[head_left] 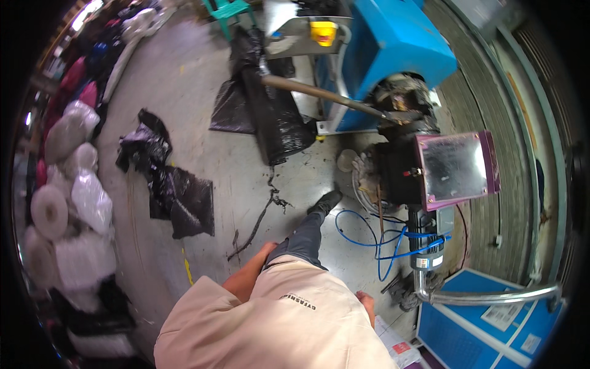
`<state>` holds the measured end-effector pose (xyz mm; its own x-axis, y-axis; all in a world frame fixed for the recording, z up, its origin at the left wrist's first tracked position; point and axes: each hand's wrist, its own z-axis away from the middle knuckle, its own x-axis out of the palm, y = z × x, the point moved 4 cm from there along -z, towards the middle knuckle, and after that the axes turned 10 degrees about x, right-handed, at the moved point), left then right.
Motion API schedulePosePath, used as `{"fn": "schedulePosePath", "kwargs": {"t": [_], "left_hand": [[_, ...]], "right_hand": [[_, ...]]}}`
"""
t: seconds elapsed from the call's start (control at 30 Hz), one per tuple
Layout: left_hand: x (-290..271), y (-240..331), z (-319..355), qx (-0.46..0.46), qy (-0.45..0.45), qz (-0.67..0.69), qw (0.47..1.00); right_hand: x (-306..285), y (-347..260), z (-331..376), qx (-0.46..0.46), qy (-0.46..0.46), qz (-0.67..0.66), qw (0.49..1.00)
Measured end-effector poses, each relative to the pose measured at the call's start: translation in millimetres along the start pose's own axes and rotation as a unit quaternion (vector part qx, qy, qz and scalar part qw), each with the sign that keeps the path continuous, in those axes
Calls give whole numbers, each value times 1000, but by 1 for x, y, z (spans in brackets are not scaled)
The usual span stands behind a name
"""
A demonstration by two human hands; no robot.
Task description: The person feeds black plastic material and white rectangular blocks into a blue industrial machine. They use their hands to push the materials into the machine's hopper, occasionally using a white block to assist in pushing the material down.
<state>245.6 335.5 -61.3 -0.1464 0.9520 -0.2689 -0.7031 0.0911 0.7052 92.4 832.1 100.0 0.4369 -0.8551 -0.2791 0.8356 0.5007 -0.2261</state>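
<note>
My left hand hangs low beside my dark trouser leg, its fingers hidden against the thigh. Past the hem of my beige shirt, only a small part of my right hand shows on the other side. Whether either one grips anything cannot be made out. One dark shoe is forward on the grey floor. Nearest that foot are a loop of blue hose on the right and a thin strip of torn black plastic on the left.
Black plastic sheets and a black film bundle lie ahead. A long pole slants to a blue machine with a purple-edged box. Wrapped rolls line the left; a bent metal pipe crosses a blue panel.
</note>
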Motion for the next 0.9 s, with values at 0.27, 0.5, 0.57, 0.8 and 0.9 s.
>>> {"fn": "schedulePosePath", "kwargs": {"t": [0.27,0.5,0.57,0.8,0.9], "left_hand": [[-60,-176,114,-17,-139,-224,964],[-157,-241,123,-112,-45,123,985],[-226,-265,133,-169,45,219,960],[-475,-189,140,-162,320,391,848],[-547,-158,111,-116,333,353,867]], "right_hand": [[103,-7,26,-40,-17,186,982],[228,-81,17,-59,-16,267,962],[276,-96,15,-88,-16,329,940],[420,-259,-24,-103,-45,281,953],[512,-366,35,-163,-88,205,961]]}}
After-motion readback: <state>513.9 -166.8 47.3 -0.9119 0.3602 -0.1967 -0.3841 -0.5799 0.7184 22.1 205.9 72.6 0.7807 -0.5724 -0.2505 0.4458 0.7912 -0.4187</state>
